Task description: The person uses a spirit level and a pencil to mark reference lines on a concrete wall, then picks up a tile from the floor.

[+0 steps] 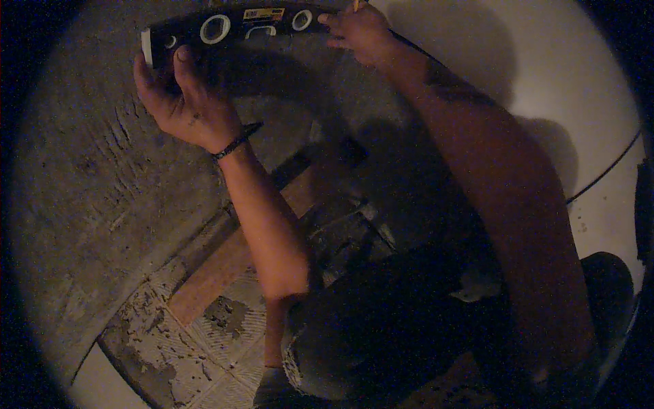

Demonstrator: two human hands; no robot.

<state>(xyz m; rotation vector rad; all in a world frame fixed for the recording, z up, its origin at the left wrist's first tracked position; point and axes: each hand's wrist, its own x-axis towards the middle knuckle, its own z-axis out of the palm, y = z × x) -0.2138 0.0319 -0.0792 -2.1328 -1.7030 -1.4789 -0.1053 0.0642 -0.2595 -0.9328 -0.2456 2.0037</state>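
A long dark spirit level (191, 34) with round white-rimmed vials and a white end cap lies across the top of the view, against or close to the grey wall. My left hand (194, 112) grips its left end from below, thumb on the near face and fingers around the end. At the other end, my right hand (368, 34) has its fingertips on the level and covers that end. A thin yellow piece (357, 5), perhaps a pencil, sticks up at the right hand's upper edge; most of it is hidden.
Rough grey plaster wall (88, 170) fills the left. A smooth pale surface (579, 68) lies at right, with a dark cable (606, 174) across it. Below are a reddish-brown strip (218, 276) and ridged, patchy mortar (204, 341). My dark-clothed knee (381, 334) is at the bottom.
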